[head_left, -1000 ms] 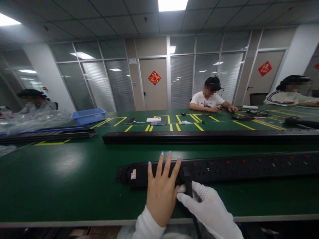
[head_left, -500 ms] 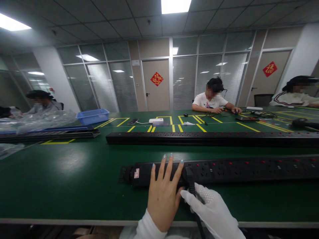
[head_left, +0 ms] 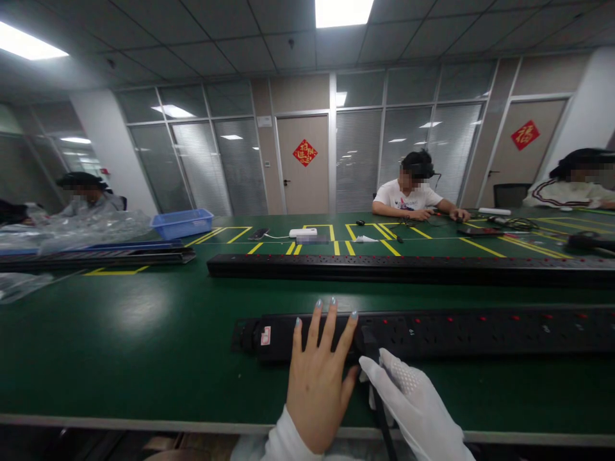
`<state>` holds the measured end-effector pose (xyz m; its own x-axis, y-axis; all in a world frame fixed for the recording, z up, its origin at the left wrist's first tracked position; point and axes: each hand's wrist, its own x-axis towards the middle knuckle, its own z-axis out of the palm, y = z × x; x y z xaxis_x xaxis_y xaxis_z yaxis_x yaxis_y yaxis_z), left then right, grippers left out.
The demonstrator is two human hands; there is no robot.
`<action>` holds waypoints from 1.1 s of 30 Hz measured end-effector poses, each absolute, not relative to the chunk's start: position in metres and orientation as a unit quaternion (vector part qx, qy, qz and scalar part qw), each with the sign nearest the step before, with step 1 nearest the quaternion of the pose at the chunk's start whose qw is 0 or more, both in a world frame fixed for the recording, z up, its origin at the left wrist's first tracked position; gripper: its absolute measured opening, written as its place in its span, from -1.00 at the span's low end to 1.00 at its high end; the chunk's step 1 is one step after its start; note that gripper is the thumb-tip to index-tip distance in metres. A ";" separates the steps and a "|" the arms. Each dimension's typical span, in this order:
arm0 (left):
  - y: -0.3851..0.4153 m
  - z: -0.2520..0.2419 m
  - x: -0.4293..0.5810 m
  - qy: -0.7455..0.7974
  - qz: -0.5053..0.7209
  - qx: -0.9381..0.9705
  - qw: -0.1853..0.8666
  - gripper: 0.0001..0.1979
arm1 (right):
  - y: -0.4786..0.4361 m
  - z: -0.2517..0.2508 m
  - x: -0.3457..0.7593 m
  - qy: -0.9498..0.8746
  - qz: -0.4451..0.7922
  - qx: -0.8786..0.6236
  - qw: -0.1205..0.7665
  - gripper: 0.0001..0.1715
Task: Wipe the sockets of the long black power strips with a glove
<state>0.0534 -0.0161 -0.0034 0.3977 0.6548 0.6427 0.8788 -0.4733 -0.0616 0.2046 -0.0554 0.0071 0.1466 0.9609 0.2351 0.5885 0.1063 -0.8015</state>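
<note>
A long black power strip [head_left: 432, 336] with red indicator lights lies across the green table. On its left end, beside a small white label, my bare left hand [head_left: 317, 378] rests flat with the fingers spread. My right hand [head_left: 408, 397], in a white dotted glove, is closed around a black power plug [head_left: 369, 340] at the strip, just right of my left fingers. The plug's cord [head_left: 382, 413] runs down toward the table's front edge. Whether the plug's pins sit fully in a socket is hidden.
Behind lies a second long power strip [head_left: 384, 269]. At left are metal channels [head_left: 158, 256], clear plastic bags [head_left: 106, 230] and a blue basket [head_left: 182, 224]. A white power bank [head_left: 303, 232] and a phone [head_left: 259, 234] lie further back. A person [head_left: 408, 192] sits opposite.
The view has shifted slightly. My right hand has moved a little to the right and stays at the plug. My left hand keeps its place on the strip.
</note>
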 end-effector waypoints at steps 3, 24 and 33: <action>-0.016 -0.004 0.053 -0.472 -0.280 -0.811 0.201 -0.29 | -0.056 0.006 0.205 -0.622 0.210 -0.628 0.419 -0.37; -0.015 -0.005 0.053 -0.471 -0.288 -0.812 0.189 -0.29 | -0.055 0.003 0.207 -0.653 0.130 -0.643 0.379 0.03; -0.015 -0.004 0.053 -0.472 -0.284 -0.810 0.200 -0.27 | -0.054 0.001 0.207 -0.643 0.140 -0.649 0.381 -0.02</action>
<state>0.0526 -0.0155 -0.0043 0.3936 0.6511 0.6490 0.8786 -0.4741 -0.0571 0.2070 -0.0539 0.0005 0.1330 0.9421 0.3080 0.7291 0.1175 -0.6743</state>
